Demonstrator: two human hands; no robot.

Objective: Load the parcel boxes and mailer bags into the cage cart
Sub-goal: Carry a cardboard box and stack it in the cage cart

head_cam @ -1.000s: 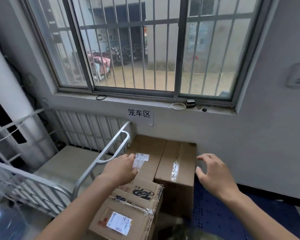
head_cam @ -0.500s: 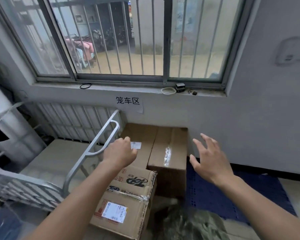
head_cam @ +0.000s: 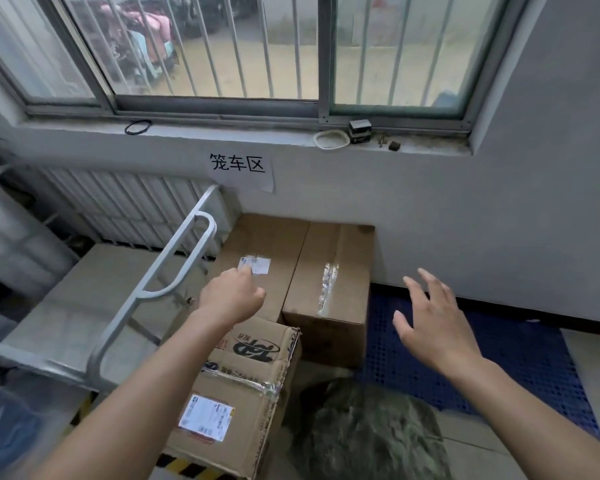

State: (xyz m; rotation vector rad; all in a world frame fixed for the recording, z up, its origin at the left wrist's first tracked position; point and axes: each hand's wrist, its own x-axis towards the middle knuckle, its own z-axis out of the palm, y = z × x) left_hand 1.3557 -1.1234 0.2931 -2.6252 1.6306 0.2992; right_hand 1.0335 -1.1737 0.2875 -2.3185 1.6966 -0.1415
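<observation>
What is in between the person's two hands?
In the head view, a plain brown box with shiny tape on top sits between the left hand and the right hand.

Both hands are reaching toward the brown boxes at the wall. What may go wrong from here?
The left hand is over the labelled box, and the right hand is open beside the taped box: a grip across two boxes may slip.
The printed carton and camouflage bag lie close in front: a possible trip hazard.
A lifted box may catch the cage cart rail.
</observation>
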